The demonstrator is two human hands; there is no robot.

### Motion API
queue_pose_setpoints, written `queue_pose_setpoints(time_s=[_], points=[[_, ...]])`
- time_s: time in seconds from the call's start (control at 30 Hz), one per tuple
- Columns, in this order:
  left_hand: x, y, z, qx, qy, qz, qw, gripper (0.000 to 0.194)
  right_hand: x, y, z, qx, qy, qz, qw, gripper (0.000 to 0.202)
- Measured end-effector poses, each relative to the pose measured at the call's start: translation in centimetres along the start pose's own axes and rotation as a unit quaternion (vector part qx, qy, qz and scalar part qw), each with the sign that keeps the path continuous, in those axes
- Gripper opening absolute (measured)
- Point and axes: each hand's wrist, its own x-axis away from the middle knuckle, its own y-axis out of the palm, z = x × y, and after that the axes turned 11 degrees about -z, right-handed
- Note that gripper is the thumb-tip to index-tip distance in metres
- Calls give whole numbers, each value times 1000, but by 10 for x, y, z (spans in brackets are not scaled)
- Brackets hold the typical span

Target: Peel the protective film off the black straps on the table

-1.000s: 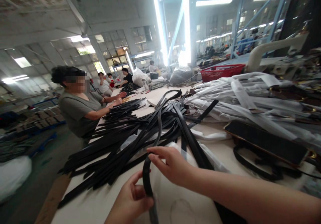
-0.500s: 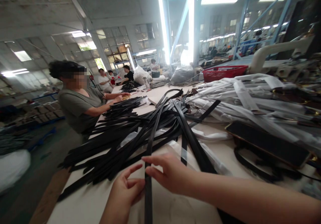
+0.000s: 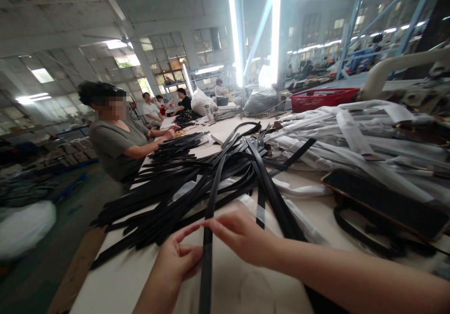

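Note:
A long black strap (image 3: 215,183) runs from the pile toward me and passes between my hands. My left hand (image 3: 176,260) is closed on its left edge, with the thumb and index fingertip at the strap. From the right, my right hand (image 3: 242,236) reaches over, its thumb and index finger pinched together at the strap's face, close to the left index fingertip. Just below the fingers a slightly greyer band crosses the strap; I cannot make out what it is. Behind lies a heap of black straps (image 3: 165,197).
White-wrapped strips (image 3: 351,136) are piled at the right, before a red basket (image 3: 321,99). A dark oblong block (image 3: 383,201) sits at the right on the pale table (image 3: 116,286). A co-worker (image 3: 112,136) stands at the left table edge; more people are farther back.
My right fingers were spread over the strap and are now pinched together at it. My left index finger has straightened toward them. The view has shifted slightly, moving the scene to the right.

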Motion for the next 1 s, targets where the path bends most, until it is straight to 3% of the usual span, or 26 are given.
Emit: queue_pose_setpoints(time_s=[0.1, 0.17, 0.27, 0.37, 0.43, 0.53, 0.63, 0.83, 0.9, 1.0], points=[[3, -3, 2, 0, 17, -6, 1000, 89, 14, 8, -13, 98, -55, -85, 990, 37], [6, -3, 2, -10, 8, -39, 999, 88, 11, 5, -9, 64, -36, -48, 996, 42], [8, 0, 1, -42, -26, -90, 995, 88, -8, -7, 10, -111, 44, 43, 992, 48], [7, 2, 1, -56, -39, -93, 993, 88, -20, -14, 22, -215, 83, 57, 971, 50], [6, 1, 2, -46, -31, -75, 996, 90, -17, -11, 19, -173, 62, 54, 982, 50], [5, -3, 4, -26, -16, -46, 998, 91, -4, -2, 5, -9, 2, 49, 999, 45], [4, -5, 3, -19, -19, -41, 999, 87, 2, 0, -1, 114, -18, 49, 992, 41], [4, -1, 3, -17, -70, -35, 997, 65, -14, -11, 31, 102, 52, 59, 992, 46], [9, -1, 5, -47, -107, -59, 991, 56, -18, -13, 39, 94, 64, 59, 992, 47], [17, 1, 5, -126, -176, -177, 960, 33, -19, -13, 43, 90, 75, 71, 991, 45]])
